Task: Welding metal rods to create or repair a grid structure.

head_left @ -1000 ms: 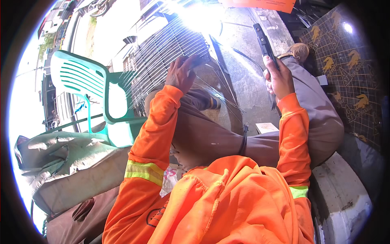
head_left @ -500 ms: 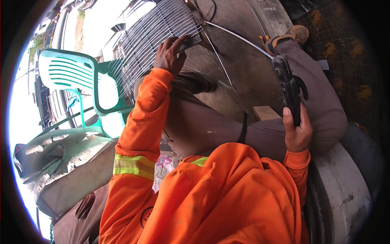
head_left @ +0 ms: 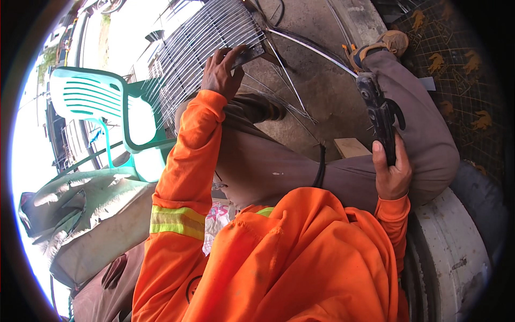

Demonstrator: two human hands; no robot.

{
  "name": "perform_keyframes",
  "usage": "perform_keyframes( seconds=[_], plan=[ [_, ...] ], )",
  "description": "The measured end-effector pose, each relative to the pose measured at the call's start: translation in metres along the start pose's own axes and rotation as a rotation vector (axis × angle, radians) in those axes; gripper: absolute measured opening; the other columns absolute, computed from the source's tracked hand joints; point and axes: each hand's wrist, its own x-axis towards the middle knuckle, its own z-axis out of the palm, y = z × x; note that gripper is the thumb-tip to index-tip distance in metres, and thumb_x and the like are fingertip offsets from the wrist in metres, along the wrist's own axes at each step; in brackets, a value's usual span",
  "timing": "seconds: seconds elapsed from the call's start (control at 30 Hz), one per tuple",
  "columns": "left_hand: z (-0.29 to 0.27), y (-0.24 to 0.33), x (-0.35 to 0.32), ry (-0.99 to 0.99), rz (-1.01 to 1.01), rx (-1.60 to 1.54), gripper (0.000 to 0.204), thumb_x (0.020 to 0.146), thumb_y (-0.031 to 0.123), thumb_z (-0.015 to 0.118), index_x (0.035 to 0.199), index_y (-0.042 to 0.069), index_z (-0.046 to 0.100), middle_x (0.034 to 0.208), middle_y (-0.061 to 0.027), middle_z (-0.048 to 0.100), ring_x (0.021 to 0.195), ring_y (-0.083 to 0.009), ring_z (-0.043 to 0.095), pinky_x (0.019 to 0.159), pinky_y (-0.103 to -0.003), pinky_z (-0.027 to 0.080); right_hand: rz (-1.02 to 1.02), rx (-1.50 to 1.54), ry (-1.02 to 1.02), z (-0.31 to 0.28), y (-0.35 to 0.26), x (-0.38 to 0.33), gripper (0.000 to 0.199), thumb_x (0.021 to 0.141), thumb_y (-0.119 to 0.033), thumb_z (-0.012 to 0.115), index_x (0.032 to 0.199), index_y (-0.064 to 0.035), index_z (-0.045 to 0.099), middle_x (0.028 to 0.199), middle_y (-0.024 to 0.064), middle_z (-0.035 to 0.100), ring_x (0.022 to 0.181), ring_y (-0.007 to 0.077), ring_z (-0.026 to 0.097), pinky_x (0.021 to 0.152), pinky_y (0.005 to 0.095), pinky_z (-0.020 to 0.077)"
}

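My right hand (head_left: pixel 394 169) is closed round the handle of a black welding electrode holder (head_left: pixel 380 110). From its jaw a long pale welding rod (head_left: pixel 314 48) runs up and left towards the right edge of a metal grille (head_left: pixel 212 40). This grille is made of many thin parallel rods over dark cross bars. My left hand (head_left: pixel 222 75) grips the grille's near right corner, its fingers bent over a dark flat metal bar (head_left: pixel 248 55). Where the palm meets the bar is partly hidden.
Loose thin metal rods (head_left: pixel 287 104) lie on the concrete floor (head_left: pixel 316 99) between my legs. A green plastic chair (head_left: pixel 126 115) stands at the left. A wood block (head_left: pixel 351 147) lies by my thigh, and a black cable (head_left: pixel 321 169) hangs over my leg.
The small orange glow at the grille's top edge no longer shows. The rod and its holder have shifted slightly left and up. My left hand keeps its place on the grille.
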Motion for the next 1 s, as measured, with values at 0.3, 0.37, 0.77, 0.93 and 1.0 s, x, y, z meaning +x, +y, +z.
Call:
perform_keyframes(
  seconds=[0.3,0.37,0.77,0.93,1.0],
  plan=[
    [-0.001,0.002,-0.001,-0.007,-0.022,0.003,0.055,0.083,0.01,0.065,0.136,0.02,0.058,0.116,-0.0119,0.06,0.11,-0.0344,0.056,0.099,-0.044,0.045,-0.003,-0.001,-0.01,0.003,0.001,0.002,0.043,0.094,-0.02,0.069,0.126,0.0068,0.061,0.097,0.0175,0.071,0.081,0.0235,0.069,0.074,0.0339,0.054],
    [0.0,0.001,-0.001,-0.004,-0.015,0.001,0.055,0.083,0.01,0.065,0.136,0.02,0.058,0.116,-0.0119,0.061,0.11,-0.0345,0.056,0.1,-0.044,0.045,-0.019,-0.005,-0.007,0.003,0.001,0.002,0.043,0.094,-0.02,0.069,0.126,0.0069,0.061,0.097,0.0176,0.071,0.08,0.0236,0.069,0.074,0.0339,0.054],
    [-0.002,0.003,-0.001,-0.042,-0.043,-0.014,0.055,0.084,0.014,0.064,0.138,0.021,0.056,0.12,-0.0129,0.059,0.113,-0.0355,0.054,0.102,-0.045,0.044,-0.003,-0.005,-0.021,0.004,0.002,0.004,0.042,0.093,-0.02,0.07,0.126,0.0049,0.061,0.095,0.0158,0.071,0.079,0.0227,0.069,0.072,0.0333,0.054],
    [0.006,-0.007,-0.004,0.03,-0.019,0.071,0.054,0.083,0.013,0.064,0.137,0.017,0.057,0.122,-0.0141,0.059,0.117,-0.0352,0.054,0.103,-0.044,0.043,-0.002,-0.032,-0.06,0.003,-0.004,0.006,0.04,0.094,-0.02,0.069,0.125,0.0049,0.061,0.093,0.0158,0.07,0.078,0.023,0.069,0.072,0.0339,0.0539],
    [0.003,-0.002,0.001,-0.006,-0.003,-0.014,0.052,0.083,0.011,0.064,0.135,0.014,0.059,0.121,-0.0144,0.059,0.116,-0.034,0.055,0.104,-0.044,0.043,-0.002,-0.028,-0.044,0.003,-0.003,0.006,0.04,0.094,-0.02,0.069,0.124,0.005,0.061,0.093,0.0159,0.07,0.078,0.0232,0.069,0.072,0.034,0.0538]
  ],
)
